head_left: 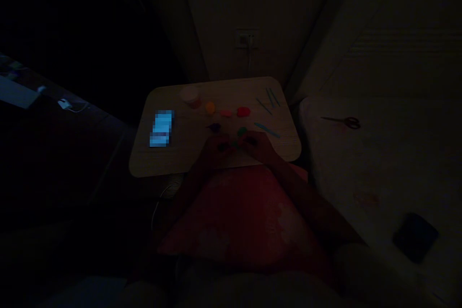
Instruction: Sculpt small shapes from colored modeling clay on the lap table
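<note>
My left hand (215, 150) and my right hand (259, 146) meet at the near edge of a small wooden table (195, 156). Their fingers are closed in pinches on a small piece of green modelling clay (235, 144) between the fingertips. Just beyond the right fingers lies a larger green lump (242, 131). Farther back sit lumps of orange clay (210, 108), pink clay (226, 113) and red clay (243, 111). A dark purple or blue piece (215, 127) with a thin point rests beyond my left hand. Dim light hides finger details.
A lit phone (162, 128) lies on the table's left, near a pale tub (190, 96). Several thin teal tools (267, 130) lie on the right. Scissors (346, 121) and a dark square object (416, 237) rest on the pale surface at right. A wall socket (247, 38) holds a plug.
</note>
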`<state>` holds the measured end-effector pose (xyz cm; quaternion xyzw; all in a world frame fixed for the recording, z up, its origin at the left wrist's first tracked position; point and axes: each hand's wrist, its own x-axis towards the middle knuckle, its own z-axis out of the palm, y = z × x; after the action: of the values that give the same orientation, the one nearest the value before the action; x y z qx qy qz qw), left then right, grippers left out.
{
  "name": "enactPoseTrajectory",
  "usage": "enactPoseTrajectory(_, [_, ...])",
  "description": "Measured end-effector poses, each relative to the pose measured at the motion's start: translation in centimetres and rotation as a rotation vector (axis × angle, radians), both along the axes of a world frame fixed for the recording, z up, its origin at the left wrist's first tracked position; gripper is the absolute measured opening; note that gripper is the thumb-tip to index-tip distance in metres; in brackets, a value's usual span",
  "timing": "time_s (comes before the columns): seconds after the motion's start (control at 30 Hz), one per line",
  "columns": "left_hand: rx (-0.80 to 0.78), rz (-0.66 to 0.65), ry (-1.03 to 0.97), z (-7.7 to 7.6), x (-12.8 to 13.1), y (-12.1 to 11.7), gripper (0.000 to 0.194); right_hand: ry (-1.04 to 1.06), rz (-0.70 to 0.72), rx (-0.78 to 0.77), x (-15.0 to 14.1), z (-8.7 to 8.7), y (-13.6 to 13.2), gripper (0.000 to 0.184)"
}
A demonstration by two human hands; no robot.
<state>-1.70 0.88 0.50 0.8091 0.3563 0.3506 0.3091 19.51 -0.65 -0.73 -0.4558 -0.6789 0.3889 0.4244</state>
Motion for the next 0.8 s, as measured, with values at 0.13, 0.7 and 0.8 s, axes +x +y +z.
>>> enactPoseTrajectory(0.13, [-0.012,0.011,-0.004,0.3,0.0,0.0,0.037,0.016,0.0,-0.026,0.0,0.1,0.0,0.029])
enactPoseTrajectory(0.7, [-0.026,0.13,-0.071,-0.1,-0.2,-0.1,0.016,0.152,-0.053,-0.026,0.2,-0.9,0.4,0.03])
enactPoseTrajectory(0.8, [-0.023,0.122,-0.054,0.0,-0.2,-0.1,0.015,0.096,-0.037,-0.016,0.1,-0.6,0.2,0.031])
